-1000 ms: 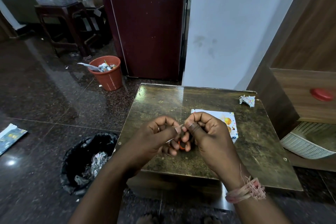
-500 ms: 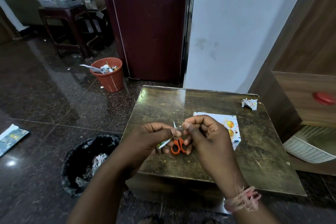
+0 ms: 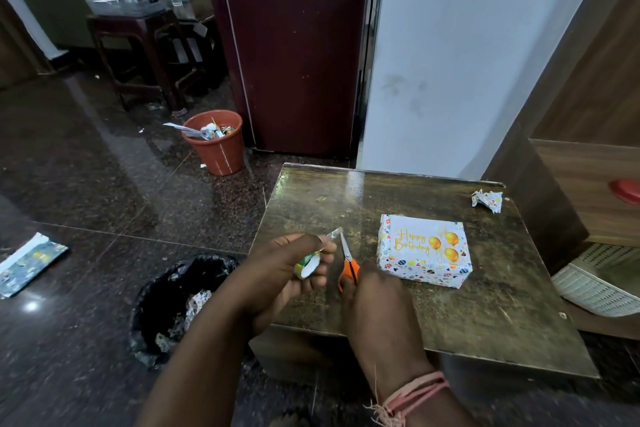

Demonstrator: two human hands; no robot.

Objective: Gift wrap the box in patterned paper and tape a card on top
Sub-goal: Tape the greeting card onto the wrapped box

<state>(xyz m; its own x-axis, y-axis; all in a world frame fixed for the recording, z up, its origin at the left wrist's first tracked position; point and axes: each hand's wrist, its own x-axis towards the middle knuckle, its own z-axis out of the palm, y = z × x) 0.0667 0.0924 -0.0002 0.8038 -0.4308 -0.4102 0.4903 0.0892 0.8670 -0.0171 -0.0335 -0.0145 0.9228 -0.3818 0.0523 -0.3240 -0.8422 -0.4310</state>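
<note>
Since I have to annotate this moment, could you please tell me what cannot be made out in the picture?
- Head view: the orange-handled scissors' finger loops, covered by the right hand.
- Head view: most of the small green-and-white tape roll, hidden inside the left hand's grip.
- Head view: whether the card is taped onto the white balloon-patterned wrapped box; any tape is too small to see.

table (image 3: 450,315): low, worn brown top with a glossy glare patch near its far edge
on the table, right of middle: wrapped box (image 3: 424,270) in white patterned paper, a "Happy Birthday" card (image 3: 427,243) flat on top
far right corner of the table: crumpled paper scrap (image 3: 487,200), well apart from the box
</note>
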